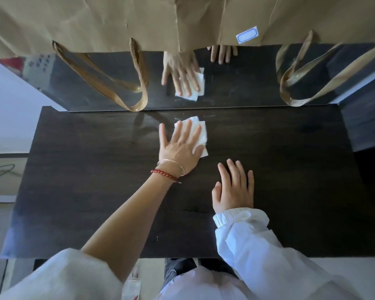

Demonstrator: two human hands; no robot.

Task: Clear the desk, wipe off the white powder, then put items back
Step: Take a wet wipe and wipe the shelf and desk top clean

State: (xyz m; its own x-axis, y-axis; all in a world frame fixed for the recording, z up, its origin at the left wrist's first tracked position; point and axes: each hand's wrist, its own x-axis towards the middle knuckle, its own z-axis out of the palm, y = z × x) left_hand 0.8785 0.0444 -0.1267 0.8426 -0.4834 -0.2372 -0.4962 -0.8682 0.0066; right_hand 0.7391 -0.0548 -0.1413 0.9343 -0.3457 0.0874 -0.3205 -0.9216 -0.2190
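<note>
A dark wooden desk (95, 191) fills the middle of the view. My left hand (180, 148) lies flat with spread fingers on a folded white tissue (201, 131) near the desk's far edge, pressing it to the surface. Faint white powder smears (210, 115) show just beyond the tissue along the far edge. My right hand (234, 187) rests flat on the bare desk, to the right and nearer to me, holding nothing. A mirror (236, 83) behind the desk reflects both hands and the tissue.
Brown paper bags (95, 22) hang over the top of the mirror, their ribbon handles (139, 83) (290, 87) dangling in front of it. A white label (246, 34) is on the right bag. Floor shows to the left of the desk.
</note>
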